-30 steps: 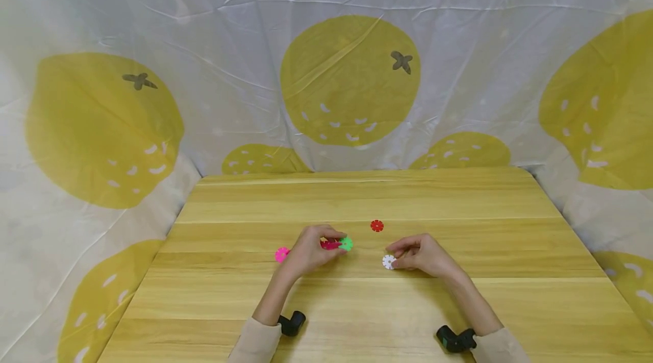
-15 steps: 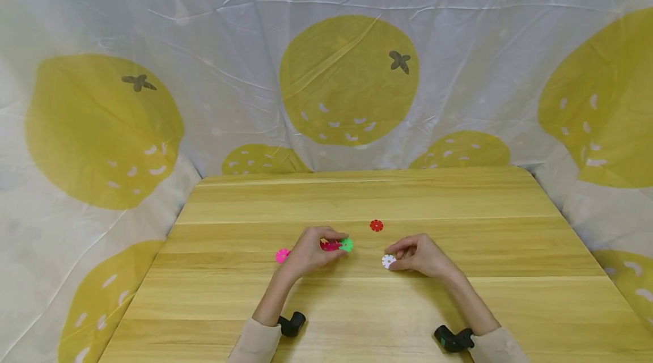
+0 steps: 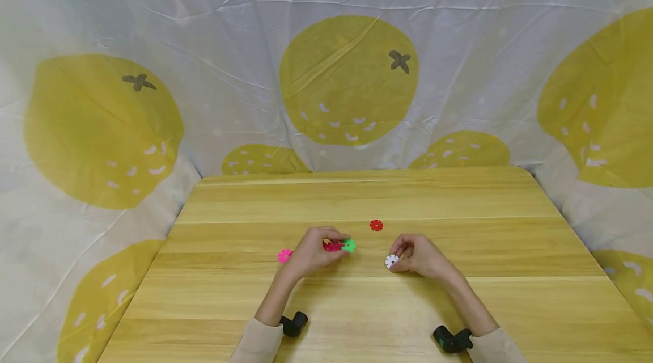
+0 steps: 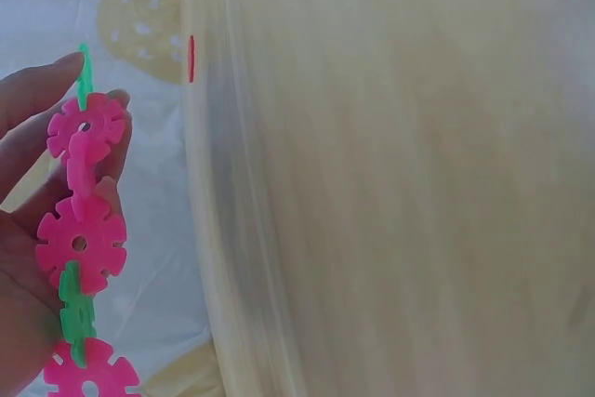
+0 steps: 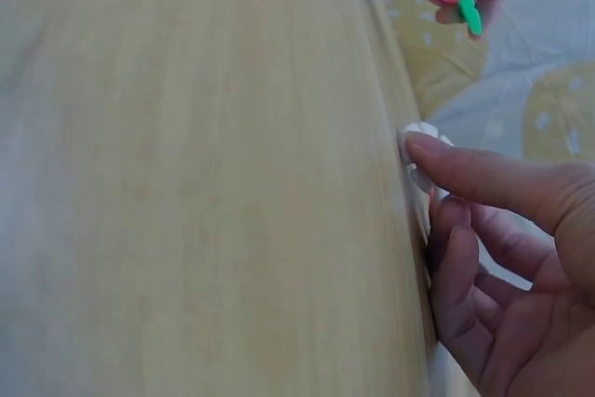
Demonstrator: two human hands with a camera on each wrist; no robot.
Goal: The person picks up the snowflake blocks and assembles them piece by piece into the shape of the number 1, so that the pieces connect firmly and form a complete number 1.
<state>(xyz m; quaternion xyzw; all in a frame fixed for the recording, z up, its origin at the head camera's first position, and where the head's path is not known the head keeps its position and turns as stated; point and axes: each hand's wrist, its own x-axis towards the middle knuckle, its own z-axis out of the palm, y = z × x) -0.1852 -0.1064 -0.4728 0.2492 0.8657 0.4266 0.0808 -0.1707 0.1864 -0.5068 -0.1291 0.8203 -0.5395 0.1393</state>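
My left hand [image 3: 313, 250] holds a chain of interlocked notched plastic discs [image 4: 104, 230], pink alternating in part with green. Its thumb and fingers grip the end with a green disc [image 3: 349, 246], while a pink disc [image 3: 284, 256] sticks out past the wrist side. Between thumb and fingers of my right hand [image 3: 424, 256] is a white notched disc [image 3: 389, 264], pinched a short way above the table and apart from the chain. In the right wrist view the thumb [image 5: 493, 177] covers part of the white disc.
A single red notched disc [image 3: 373, 226] lies on the wooden table [image 3: 357, 306], beyond and between the hands. Black wrist-worn devices [image 3: 295, 324] stick out by both sleeves. A lemon-printed curtain [image 3: 449, 85] closes off the back and sides.
Both hands have shifted very slightly to the right, with the chain and the white disc in them. The right fingers have curled in closer at the white disc. The red disc stays put.
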